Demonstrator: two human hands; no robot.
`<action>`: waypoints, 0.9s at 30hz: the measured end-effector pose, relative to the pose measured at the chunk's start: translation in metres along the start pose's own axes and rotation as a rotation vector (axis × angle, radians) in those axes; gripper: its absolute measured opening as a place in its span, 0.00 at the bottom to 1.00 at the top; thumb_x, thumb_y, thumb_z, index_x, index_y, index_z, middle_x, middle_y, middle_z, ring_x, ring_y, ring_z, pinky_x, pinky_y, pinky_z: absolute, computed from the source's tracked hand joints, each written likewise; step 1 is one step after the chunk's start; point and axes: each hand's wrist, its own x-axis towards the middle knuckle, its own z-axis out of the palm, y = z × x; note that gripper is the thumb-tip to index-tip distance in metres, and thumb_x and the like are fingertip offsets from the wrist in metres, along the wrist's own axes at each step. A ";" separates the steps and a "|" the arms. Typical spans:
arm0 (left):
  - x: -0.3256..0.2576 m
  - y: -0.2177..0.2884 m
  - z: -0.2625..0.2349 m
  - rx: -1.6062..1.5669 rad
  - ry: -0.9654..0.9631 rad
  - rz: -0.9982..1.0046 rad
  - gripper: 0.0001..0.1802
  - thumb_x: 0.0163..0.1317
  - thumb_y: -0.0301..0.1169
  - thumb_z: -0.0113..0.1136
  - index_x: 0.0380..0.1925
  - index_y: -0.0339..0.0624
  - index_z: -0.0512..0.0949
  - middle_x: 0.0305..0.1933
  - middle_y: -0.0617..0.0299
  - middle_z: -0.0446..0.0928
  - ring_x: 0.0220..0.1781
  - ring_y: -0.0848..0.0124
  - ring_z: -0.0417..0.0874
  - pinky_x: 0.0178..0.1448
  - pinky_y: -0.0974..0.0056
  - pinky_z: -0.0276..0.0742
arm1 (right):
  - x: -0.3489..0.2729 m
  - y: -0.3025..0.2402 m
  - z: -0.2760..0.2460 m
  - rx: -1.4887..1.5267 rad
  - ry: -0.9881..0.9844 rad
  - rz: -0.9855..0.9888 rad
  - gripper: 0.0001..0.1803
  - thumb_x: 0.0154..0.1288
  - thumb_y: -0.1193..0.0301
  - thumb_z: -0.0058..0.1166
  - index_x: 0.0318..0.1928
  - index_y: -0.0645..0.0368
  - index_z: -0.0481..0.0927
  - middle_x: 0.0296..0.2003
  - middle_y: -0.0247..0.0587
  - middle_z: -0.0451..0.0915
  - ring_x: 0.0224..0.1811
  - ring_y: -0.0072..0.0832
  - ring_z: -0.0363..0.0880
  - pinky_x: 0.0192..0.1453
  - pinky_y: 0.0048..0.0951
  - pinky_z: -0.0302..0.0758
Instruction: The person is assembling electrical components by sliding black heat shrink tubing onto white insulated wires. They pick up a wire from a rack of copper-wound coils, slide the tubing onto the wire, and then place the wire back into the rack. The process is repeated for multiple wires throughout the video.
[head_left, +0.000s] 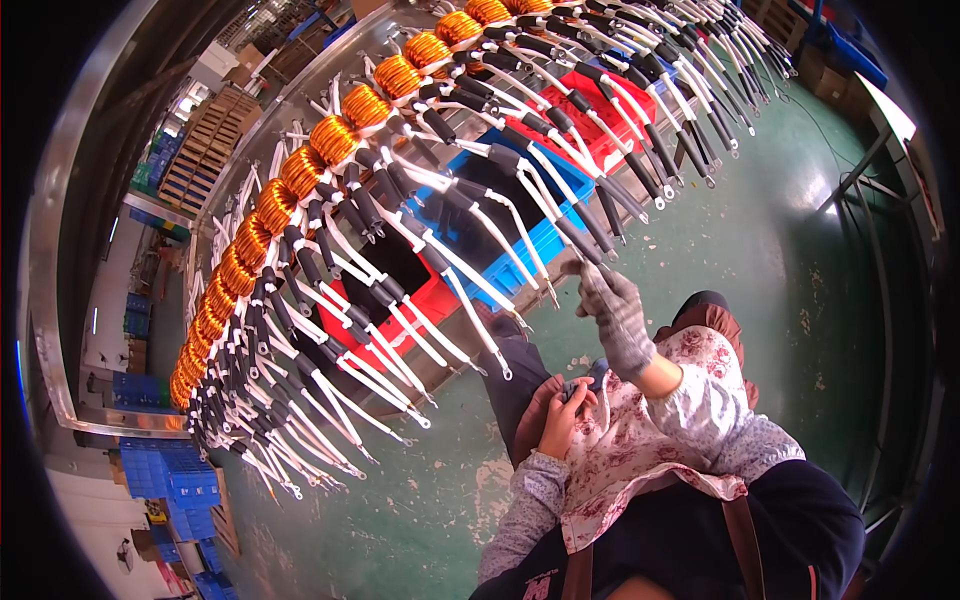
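My right hand [617, 315], in a grey knitted glove, is raised at the row's near side. Its thumb and fingertips pinch at the lower end of a black-sleeved cable [582, 240], whose tip they partly hide. Low at my lap, my bare left hand [566, 420] is closed around a small dark piece [572, 392], too covered to name. The cables hang from a curved row of copper-wound coils [333, 139]. White leads [490, 235] with black sleeves end in metal ring lugs [507, 373]; some nearby ends carry longer grey-black sleeves.
Below the cables stand a blue crate [545, 245], a red crate [425, 315] and another red crate [620, 130]. A metal frame [50, 330] borders the left. Wooden pallets [205, 145] and stacked blue crates [170, 470] stand beyond. A table [905, 150] stands at right on green floor.
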 end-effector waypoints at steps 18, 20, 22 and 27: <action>-0.017 0.030 0.023 0.067 -0.028 0.061 0.13 0.66 0.35 0.51 0.42 0.36 0.74 0.21 0.68 0.70 0.19 0.82 0.64 0.22 0.76 0.54 | 0.051 0.034 -0.010 0.096 -0.029 -0.075 0.19 0.66 0.59 0.51 0.44 0.64 0.78 0.23 0.29 0.74 0.23 0.14 0.66 0.29 0.19 0.66; -0.038 0.070 0.045 0.092 -0.066 0.148 0.13 0.67 0.35 0.50 0.41 0.35 0.74 0.20 0.69 0.68 0.19 0.81 0.63 0.23 0.76 0.54 | 0.023 0.024 -0.006 -0.053 -0.018 -0.103 0.18 0.67 0.60 0.50 0.43 0.64 0.79 0.22 0.29 0.73 0.23 0.14 0.66 0.28 0.19 0.65; -0.054 0.102 0.056 0.047 -0.095 0.254 0.11 0.67 0.33 0.50 0.39 0.36 0.73 0.19 0.68 0.67 0.20 0.81 0.64 0.23 0.75 0.55 | -0.009 0.010 0.004 -0.199 0.027 -0.224 0.16 0.67 0.62 0.50 0.41 0.63 0.81 0.22 0.29 0.72 0.25 0.16 0.67 0.29 0.22 0.67; -0.049 0.177 0.080 0.180 -0.041 0.600 0.17 0.67 0.32 0.51 0.54 0.39 0.68 0.19 0.70 0.65 0.18 0.84 0.63 0.21 0.77 0.56 | -0.028 -0.010 0.016 -0.523 0.114 -0.515 0.10 0.62 0.72 0.54 0.40 0.65 0.80 0.28 0.48 0.79 0.28 0.37 0.77 0.35 0.33 0.73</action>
